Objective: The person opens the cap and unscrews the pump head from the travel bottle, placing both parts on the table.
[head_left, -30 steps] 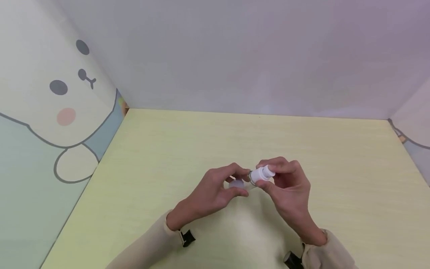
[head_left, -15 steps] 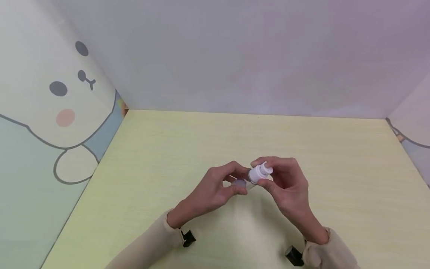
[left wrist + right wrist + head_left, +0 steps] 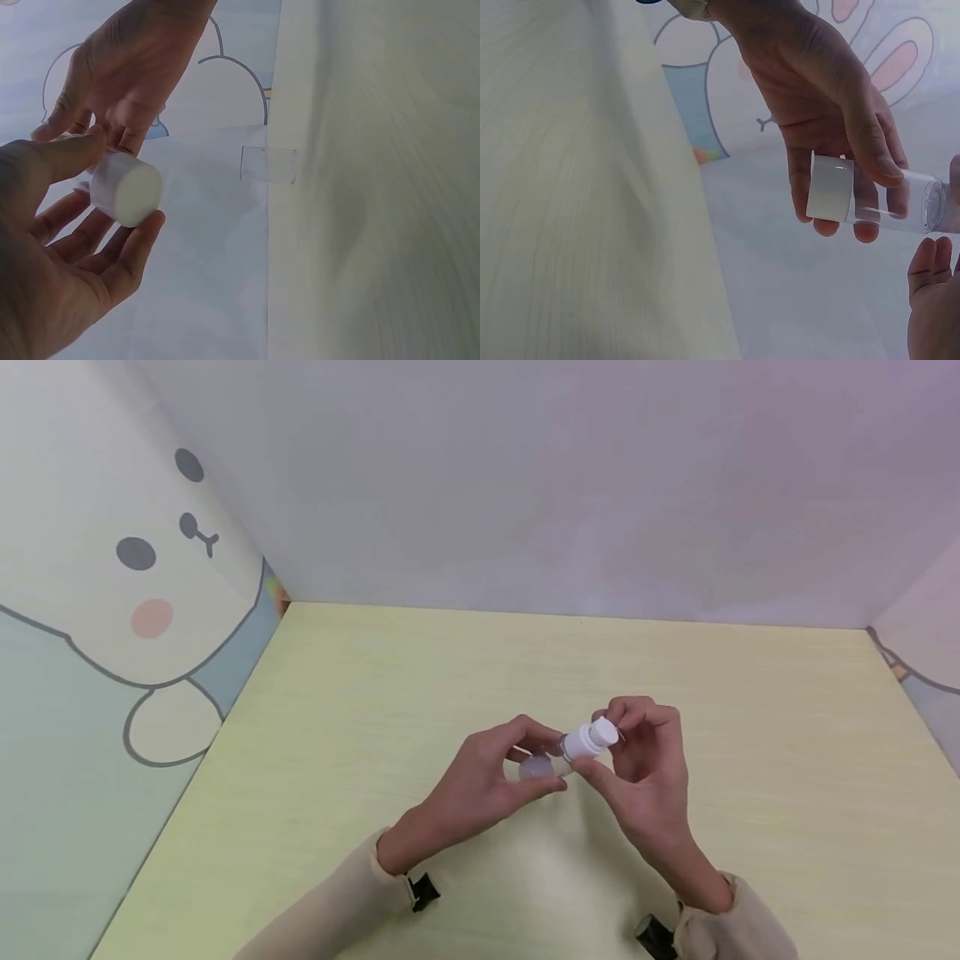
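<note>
A small clear pump bottle (image 3: 581, 744) with a white pump top and a white base is held tilted above the table, its pump towards the right. My left hand (image 3: 487, 777) grips the clear body between thumb and fingers, near the white base (image 3: 830, 187). At the pump end is my right hand (image 3: 648, 768), its thumb against the white collar and its bent fingers beside the pump head (image 3: 604, 732). In the left wrist view the base (image 3: 139, 191) faces the camera, hiding most of the bottle. The right wrist view shows only part of the right hand (image 3: 934, 296).
A pale wooden table (image 3: 420, 668) lies beneath both hands. A plain light wall (image 3: 525, 485) rises behind it, and a panel with a cartoon animal (image 3: 82, 610) stands at the left. Clear tape (image 3: 268, 165) spans the wall-table seam. Black devices (image 3: 425, 892) sit at both wrists.
The right fingers have shifted from over the white collar towards the pump head, curling more. The bottle's pump end has moved slightly right and up. The left hand keeps its grip.
</note>
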A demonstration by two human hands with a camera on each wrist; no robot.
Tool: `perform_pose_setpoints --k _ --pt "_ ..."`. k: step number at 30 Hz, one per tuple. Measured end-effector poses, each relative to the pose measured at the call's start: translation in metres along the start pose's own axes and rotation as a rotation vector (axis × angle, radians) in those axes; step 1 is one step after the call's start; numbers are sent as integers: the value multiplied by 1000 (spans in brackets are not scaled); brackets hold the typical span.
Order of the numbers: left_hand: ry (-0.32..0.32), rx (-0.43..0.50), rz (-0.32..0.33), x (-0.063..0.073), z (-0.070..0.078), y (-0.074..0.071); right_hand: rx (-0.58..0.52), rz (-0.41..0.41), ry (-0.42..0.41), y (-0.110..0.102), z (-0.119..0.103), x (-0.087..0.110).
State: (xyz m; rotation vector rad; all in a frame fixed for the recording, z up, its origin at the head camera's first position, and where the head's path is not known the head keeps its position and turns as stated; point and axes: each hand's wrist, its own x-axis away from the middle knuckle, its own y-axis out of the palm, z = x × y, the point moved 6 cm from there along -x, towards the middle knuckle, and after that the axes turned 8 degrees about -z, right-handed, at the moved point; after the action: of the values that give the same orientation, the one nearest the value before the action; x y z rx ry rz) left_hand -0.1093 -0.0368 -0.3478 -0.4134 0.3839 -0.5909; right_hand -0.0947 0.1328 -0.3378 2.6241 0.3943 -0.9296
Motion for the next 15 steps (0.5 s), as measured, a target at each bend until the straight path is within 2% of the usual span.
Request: perform_pose_setpoints --k 15 --pt "27 -68 -19 1 6 -1 8 -62 -12 1 -3 -2"
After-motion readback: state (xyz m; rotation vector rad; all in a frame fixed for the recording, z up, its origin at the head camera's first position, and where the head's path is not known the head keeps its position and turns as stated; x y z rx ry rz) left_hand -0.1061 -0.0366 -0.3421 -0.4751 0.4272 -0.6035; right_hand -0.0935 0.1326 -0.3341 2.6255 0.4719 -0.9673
